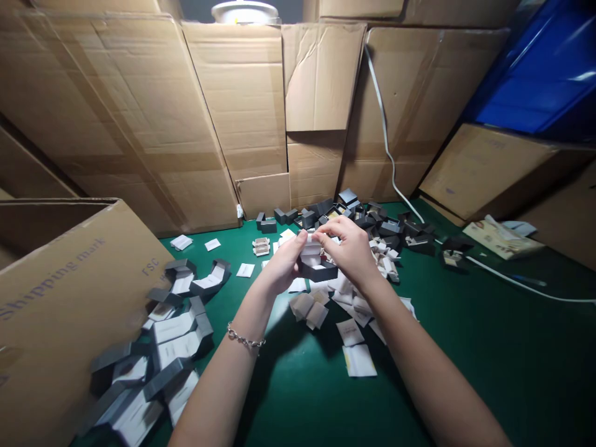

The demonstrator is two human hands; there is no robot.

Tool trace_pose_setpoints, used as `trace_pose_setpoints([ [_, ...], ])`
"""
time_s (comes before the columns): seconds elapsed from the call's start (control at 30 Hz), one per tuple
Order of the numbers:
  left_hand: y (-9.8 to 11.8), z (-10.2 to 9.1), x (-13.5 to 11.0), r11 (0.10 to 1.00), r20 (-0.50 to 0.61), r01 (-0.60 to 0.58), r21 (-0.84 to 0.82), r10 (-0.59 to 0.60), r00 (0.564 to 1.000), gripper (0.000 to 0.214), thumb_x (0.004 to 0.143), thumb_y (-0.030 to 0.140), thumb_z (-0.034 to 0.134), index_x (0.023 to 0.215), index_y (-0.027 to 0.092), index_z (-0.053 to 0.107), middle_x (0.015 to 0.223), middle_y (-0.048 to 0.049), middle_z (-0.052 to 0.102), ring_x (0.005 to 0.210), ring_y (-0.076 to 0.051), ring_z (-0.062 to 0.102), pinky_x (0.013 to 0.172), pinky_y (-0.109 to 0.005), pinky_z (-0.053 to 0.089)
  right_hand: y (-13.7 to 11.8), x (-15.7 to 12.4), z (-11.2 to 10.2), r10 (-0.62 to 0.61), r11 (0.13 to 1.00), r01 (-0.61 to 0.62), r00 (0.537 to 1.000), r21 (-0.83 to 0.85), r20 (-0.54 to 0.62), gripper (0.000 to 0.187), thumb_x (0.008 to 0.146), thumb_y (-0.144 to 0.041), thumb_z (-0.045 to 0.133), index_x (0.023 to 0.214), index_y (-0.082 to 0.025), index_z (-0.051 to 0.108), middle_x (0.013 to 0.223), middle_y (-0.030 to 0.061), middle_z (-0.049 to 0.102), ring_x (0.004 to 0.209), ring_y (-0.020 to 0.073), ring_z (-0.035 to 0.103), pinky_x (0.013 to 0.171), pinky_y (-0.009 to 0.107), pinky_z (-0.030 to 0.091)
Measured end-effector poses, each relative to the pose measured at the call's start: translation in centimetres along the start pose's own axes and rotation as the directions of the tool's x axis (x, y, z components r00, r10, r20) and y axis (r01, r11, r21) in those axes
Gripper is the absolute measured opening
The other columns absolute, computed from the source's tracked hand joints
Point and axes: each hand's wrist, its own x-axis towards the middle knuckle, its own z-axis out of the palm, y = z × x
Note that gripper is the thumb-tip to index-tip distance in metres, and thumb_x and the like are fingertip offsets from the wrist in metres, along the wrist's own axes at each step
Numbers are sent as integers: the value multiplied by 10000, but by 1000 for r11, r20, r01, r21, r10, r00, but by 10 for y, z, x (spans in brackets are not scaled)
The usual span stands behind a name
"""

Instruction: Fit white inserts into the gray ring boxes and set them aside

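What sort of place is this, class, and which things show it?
Probably a packing area in a workshop or storeroom: small dark boxes heaped on a green table, and a large carton printed "Shipping mark".

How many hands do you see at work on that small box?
2: the left hand holds the small dark box from its left side; the right hand is at the white insert above it. No other hand shows.
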Motion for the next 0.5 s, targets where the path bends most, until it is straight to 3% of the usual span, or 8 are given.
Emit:
trace_pose_setpoints([
  [0.1,0,-1,0,996,-54,-64,67,68,996,513,670,502,755,1025,159,613,855,-38,673,704,-145,643,585,-227,498,4,1,0,51,991,-61,995,120,85,71,799,-233,614,830,-203,671,880,40,640,819,174,611,767,331,495],
  [0.17,1,-3,-1,987,-72,-112,119,121,990,504,635,436,798,1009,155,612,895,-32,667,745,-139,629,651,-238,499,6,2,-3,133,959,-169,977,226,165,200,783,-259,632,974,-202,649,979,49,656,834,170,628,759,332,519],
  [0.33,6,-7,-5,946,28,-211,246,211,977,475,640,390,803,1017,159,630,996,-50,656,909,-176,604,805,-288,483,5,4,-17,184,846,-366,883,388,431,391,772,-315,673,1141,-198,616,1103,83,676,964,204,654,845,377,539],
  [0.4,9,-6,-7,927,46,-229,297,226,973,480,645,395,797,1034,166,634,1023,-55,648,939,-190,597,817,-295,476,3,4,-22,174,832,-384,866,400,469,412,761,-304,689,1153,-194,621,1044,79,700,939,211,669,863,398,536],
  [0.5,14,-4,-11,895,46,-255,365,256,966,510,659,411,779,1080,172,622,1073,-71,630,976,-211,584,821,-303,471,1,3,-26,159,865,-336,888,372,432,397,758,-297,698,1136,-196,638,1012,76,711,908,214,676,853,410,538],
])
